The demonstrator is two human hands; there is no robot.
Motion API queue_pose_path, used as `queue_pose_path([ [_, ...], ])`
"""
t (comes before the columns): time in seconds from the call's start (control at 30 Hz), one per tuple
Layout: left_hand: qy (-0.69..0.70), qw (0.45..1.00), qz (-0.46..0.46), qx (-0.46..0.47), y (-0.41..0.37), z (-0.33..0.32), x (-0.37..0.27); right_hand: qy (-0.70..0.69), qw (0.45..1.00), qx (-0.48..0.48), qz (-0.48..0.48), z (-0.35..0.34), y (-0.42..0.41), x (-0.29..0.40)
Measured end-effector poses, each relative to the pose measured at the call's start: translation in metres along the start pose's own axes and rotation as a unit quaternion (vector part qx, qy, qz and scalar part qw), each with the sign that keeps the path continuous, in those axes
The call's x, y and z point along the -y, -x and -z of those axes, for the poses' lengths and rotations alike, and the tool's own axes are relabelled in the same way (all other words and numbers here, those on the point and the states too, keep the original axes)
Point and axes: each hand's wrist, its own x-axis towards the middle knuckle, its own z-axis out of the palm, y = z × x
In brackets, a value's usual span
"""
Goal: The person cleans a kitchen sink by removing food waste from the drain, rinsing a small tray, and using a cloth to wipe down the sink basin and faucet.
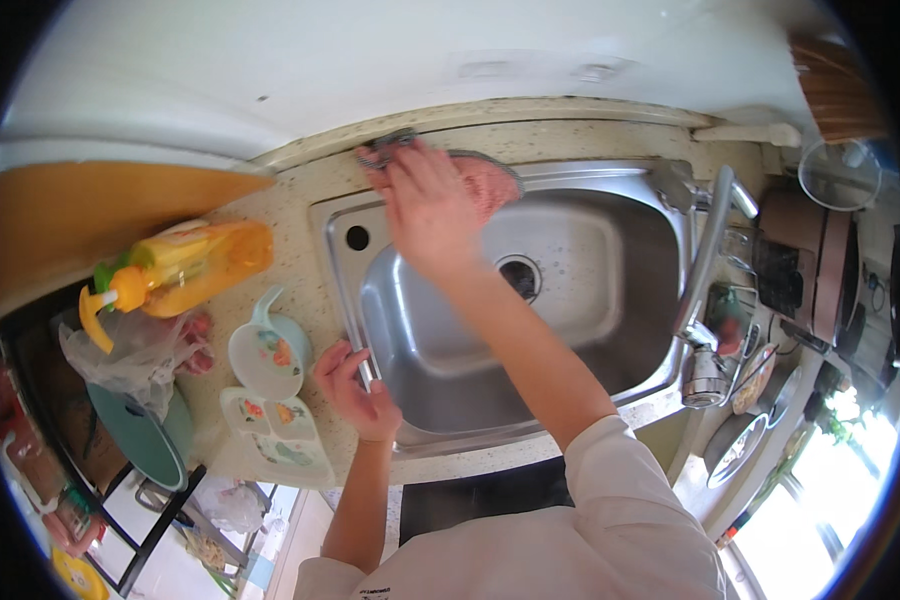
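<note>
My right hand (435, 210) presses a pink cloth with a dark edge (489, 184) on the speckled counter behind the stainless steel sink (450, 360), near its back left corner. Part of the cloth hangs over the sink's rim. My left hand (356, 394) rests at the sink's left rim, its fingers apart and holding nothing. Beside it on the counter are a light blue handled bowl (270, 356) and a divided children's plate (279, 439), both with printed pictures. The sink holds no dishes; its drain (519, 276) shows partly behind my right forearm.
Yellow and orange pump bottles (202, 266) stand at the left by a plastic bag (131, 352) and a green basin (142, 435). A faucet (709, 255) arches at the sink's right side. Farther right are a brown appliance (795, 262) and metal bowls (736, 450).
</note>
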Motion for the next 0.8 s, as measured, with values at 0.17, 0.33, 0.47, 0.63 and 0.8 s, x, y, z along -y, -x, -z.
queue_pose_path([
  [0.17, -0.003, 1.0, -0.014, -0.01, 0.0, -0.001, -0.002, 0.204, 0.973, -0.074, -0.084, 0.072, 0.021, -0.085],
  [0.33, -0.021, 0.999, -0.02, 0.013, -0.001, -0.006, -0.007, 0.189, 0.964, -0.138, -0.129, 0.105, 0.033, -0.13],
  [0.47, -0.043, 0.998, -0.029, 0.029, -0.001, -0.004, -0.007, 0.147, 0.963, -0.175, -0.145, 0.108, 0.031, -0.114],
  [0.63, -0.066, 0.997, -0.034, 0.024, -0.001, 0.0, -0.005, -0.074, 0.822, -0.425, -0.371, 0.121, -0.023, -0.083],
  [0.8, -0.058, 0.998, -0.029, 0.005, -0.001, -0.005, -0.005, 0.02, 0.815, -0.468, -0.342, 0.121, -0.057, -0.124],
])
